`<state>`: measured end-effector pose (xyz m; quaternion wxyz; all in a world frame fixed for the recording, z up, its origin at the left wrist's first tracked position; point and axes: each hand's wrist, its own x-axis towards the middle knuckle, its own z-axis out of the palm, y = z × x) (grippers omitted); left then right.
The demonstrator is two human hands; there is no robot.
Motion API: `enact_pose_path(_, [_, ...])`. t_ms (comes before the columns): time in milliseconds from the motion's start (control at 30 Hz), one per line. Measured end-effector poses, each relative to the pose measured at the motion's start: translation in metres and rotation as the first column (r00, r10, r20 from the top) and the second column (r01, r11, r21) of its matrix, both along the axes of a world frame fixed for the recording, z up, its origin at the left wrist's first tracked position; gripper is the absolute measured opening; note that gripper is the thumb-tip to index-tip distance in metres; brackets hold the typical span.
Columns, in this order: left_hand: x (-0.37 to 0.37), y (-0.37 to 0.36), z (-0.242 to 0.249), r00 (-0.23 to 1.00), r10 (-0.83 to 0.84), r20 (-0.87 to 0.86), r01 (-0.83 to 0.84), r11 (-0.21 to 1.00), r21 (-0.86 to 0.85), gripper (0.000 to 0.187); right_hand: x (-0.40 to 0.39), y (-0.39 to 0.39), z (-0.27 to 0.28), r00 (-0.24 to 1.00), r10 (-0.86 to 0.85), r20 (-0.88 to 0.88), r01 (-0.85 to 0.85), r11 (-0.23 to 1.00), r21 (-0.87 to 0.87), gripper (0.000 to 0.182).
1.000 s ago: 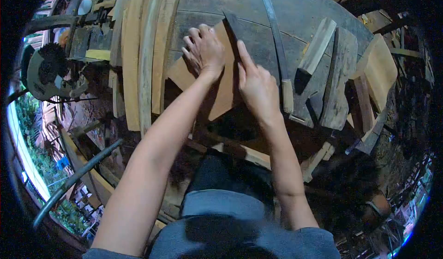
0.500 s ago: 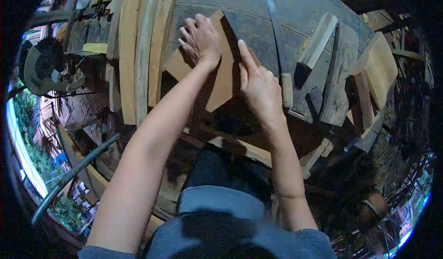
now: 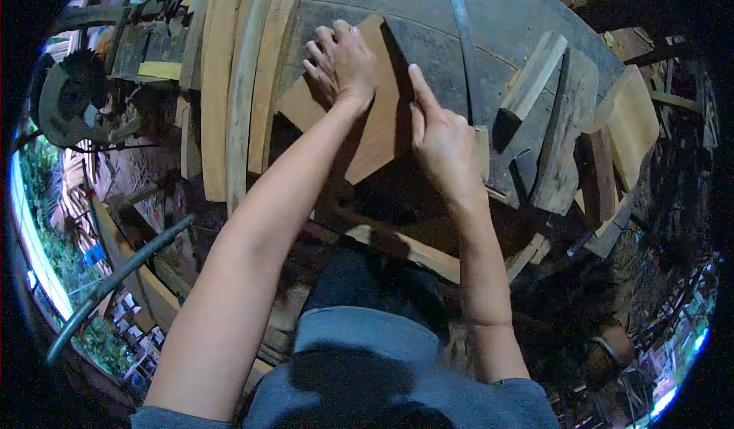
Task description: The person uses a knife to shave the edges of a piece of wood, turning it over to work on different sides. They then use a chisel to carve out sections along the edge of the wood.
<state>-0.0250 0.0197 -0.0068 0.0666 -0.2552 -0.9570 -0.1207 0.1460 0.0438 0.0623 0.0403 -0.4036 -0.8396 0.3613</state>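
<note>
A brown, angled wooden board lies on the dark bench, its pointed end away from me. My left hand rests over its left side with the fingers bent, close to a lighter wood piece that shows beneath. My right hand is at the board's right edge, its index finger stretched forward along that edge and the other fingers curled in. A dark narrow strip runs along the edge ahead of the fingertip. What the curled fingers hold is hidden, and I cannot tell what it is.
Several long timber strips stand left of the board. To the right lie a metal ruler-like strip, a squared wood block and a weathered plank. A toothed circular blade is at far left, above a curved metal bar.
The view has shifted slightly, so the bench things appear a little further right. My hands and the board keep nearly the same arrangement, with the right hand slightly farther from the board's near corner.
</note>
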Motion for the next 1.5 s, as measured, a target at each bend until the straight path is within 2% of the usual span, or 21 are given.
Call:
enact_pose_path(167, [-0.001,0.006,0.003,1.0,0.011,-0.027,-0.01,0.999,0.042,0.022,0.005,-0.001,0.002,0.999,0.036,0.023,-0.038,0.992,0.117,0.05])
enact_pose_path(267, [-0.003,0.003,-0.001,1.0,0.012,-0.016,-0.012,1.0,-0.005,0.022,-0.008,-0.001,-0.003,1.0,0.008,0.023,-0.01,0.995,0.103,0.052])
enact_pose_path(367, [-0.004,0.006,-0.001,1.0,-0.012,-0.029,0.012,1.0,0.017,0.022,-0.003,0.001,-0.002,0.999,0.034,0.042,-0.041,0.981,0.19,0.053])
enact_pose_path(433, [-0.006,0.007,-0.003,0.997,0.008,-0.082,-0.004,0.999,0.043,0.022,-0.002,0.002,0.0,0.997,0.033,0.065,-0.045,0.982,0.181,0.054])
enact_pose_path(467, [-0.005,0.007,0.003,1.0,0.012,0.008,-0.012,0.999,0.03,0.023,-0.003,0.002,0.0,0.994,0.041,0.097,-0.056,0.985,0.163,0.055])
enact_pose_path(500, [-0.008,0.006,0.001,1.0,0.02,0.01,-0.02,1.0,0.024,0.023,-0.005,0.002,-0.001,0.994,0.049,0.099,-0.064,0.986,0.157,0.055])
enact_pose_path(567, [-0.009,0.006,-0.003,0.998,-0.007,-0.065,0.009,1.0,0.027,0.024,-0.007,0.0,-0.002,0.997,0.023,0.073,-0.033,0.991,0.133,0.055])
enact_pose_path(600, [-0.011,0.005,-0.003,0.999,-0.013,-0.048,0.014,0.999,0.029,0.025,-0.006,0.0,-0.006,0.997,0.018,0.077,-0.029,0.99,0.135,0.055])
enact_pose_path(700, [-0.008,0.005,-0.002,0.998,-0.023,-0.057,0.025,0.999,0.041,0.024,0.0,-0.003,-0.014,1.0,0.004,-0.005,-0.002,0.974,0.225,0.051])
enact_pose_path(767, [-0.006,0.003,-0.001,0.997,-0.033,-0.07,0.039,0.996,0.079,0.022,0.008,-0.013,-0.01,0.998,-0.059,-0.017,0.06,0.992,0.109,0.052])
enact_pose_path(833, [-0.002,-0.006,0.002,0.991,-0.135,0.003,0.135,0.988,0.073,0.021,0.029,-0.025,0.001,0.997,-0.053,0.058,0.049,0.997,0.061,0.053])
enact_pose_path(900, [0.008,-0.019,0.004,0.982,-0.187,-0.022,0.188,0.98,0.061,0.02,0.049,-0.036,0.011,0.994,-0.053,0.091,0.056,0.998,-0.03,0.054])
enact_pose_path(933, [0.012,-0.025,0.006,0.963,-0.269,-0.034,0.27,0.962,0.048,0.019,0.057,-0.041,0.014,0.994,-0.059,0.093,0.063,0.997,-0.037,0.054])
enact_pose_path(967, [0.016,-0.029,0.006,0.935,-0.351,-0.041,0.352,0.935,0.037,0.018,0.065,-0.045,0.017,0.994,-0.065,0.09,0.072,0.994,-0.079,0.054])
enact_pose_path(1033, [0.02,-0.036,0.005,0.922,-0.386,-0.043,0.388,0.918,0.08,0.015,0.078,-0.052,0.024,0.994,-0.065,0.086,0.074,0.991,-0.114,0.053])
enact_pose_path(1100, [0.022,-0.042,0.011,0.882,-0.472,0.004,0.47,0.879,0.075,0.014,0.086,-0.059,0.03,0.989,-0.145,-0.021,0.135,0.959,-0.249,0.053])
enact_pose_path(1167, [0.024,-0.043,0.01,0.877,-0.481,0.002,0.48,0.875,0.06,0.013,0.087,-0.064,0.033,0.982,-0.191,-0.006,0.18,0.935,-0.307,0.052])
enact_pose_path(1300, [0.028,-0.04,0.008,0.887,-0.46,-0.038,0.46,0.888,-0.016,0.015,0.073,-0.07,0.015,0.948,-0.277,-0.156,0.239,0.945,-0.224,0.052])
enact_pose_path(1367, [0.03,-0.034,0.007,0.894,-0.445,-0.058,0.442,0.895,-0.057,0.016,0.062,-0.064,0.008,0.97,-0.219,-0.109,0.2,0.966,-0.16,0.052])
enact_pose_path(1433, [0.037,-0.026,0.002,0.953,-0.281,-0.111,0.279,0.96,-0.037,0.021,0.058,-0.062,0.003,0.973,-0.21,-0.098,0.198,0.972,-0.124,0.052])
enact_pose_path(1500, [0.043,-0.022,0.004,0.961,-0.268,-0.075,0.265,0.963,-0.044,0.024,0.062,-0.062,0.005,0.982,-0.182,-0.045,0.177,0.98,-0.092,0.052])
